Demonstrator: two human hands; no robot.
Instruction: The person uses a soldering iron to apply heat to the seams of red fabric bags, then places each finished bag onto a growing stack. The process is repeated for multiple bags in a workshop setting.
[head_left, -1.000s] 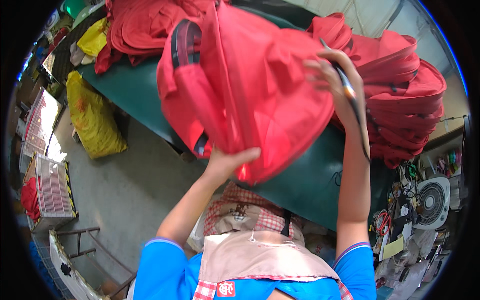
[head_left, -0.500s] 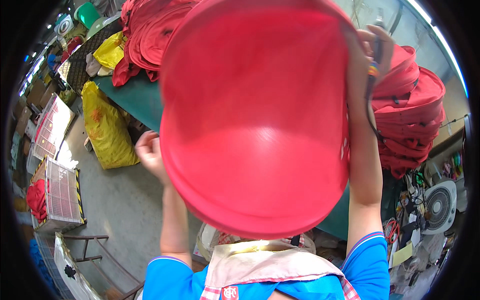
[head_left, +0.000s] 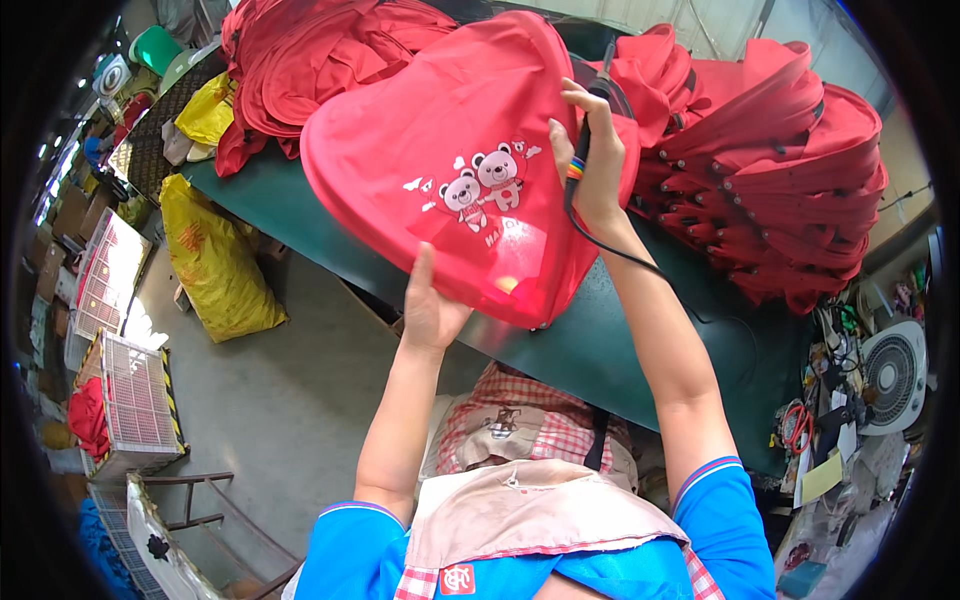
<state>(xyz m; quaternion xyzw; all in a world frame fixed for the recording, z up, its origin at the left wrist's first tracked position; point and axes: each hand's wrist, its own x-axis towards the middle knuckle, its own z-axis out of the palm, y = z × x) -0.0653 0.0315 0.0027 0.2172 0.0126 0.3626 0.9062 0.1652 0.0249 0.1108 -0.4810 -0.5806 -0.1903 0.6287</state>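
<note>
A red heart-shaped fabric bag [head_left: 390, 150], printed with two white cartoon bears, is tilted up over the green table. My left hand [head_left: 436, 308] grips its lower edge, thumb on the printed face and the other fingers partly hidden beneath. At its right side, my right hand [head_left: 598, 160] has its fingers around a black corded pen-like tool [head_left: 602, 84], perhaps a soldering iron, whose cable [head_left: 640, 262] trails down past my forearm. That hand is also against the bag's side; whether it grips the fabric, I cannot tell.
Red fabric pieces are heaped at the back left [head_left: 290, 75] of the green table [head_left: 265, 205]. A tall stack of red bags [head_left: 770, 180] stands at the right. A yellow sack [head_left: 215, 265] rests on the floor to the left. A fan [head_left: 893, 375] sits among clutter at far right.
The red bag has turned from its hollow inside to its printed face and moved farther from me. My left hand has come onto its lower edge; my right hand has moved left.
</note>
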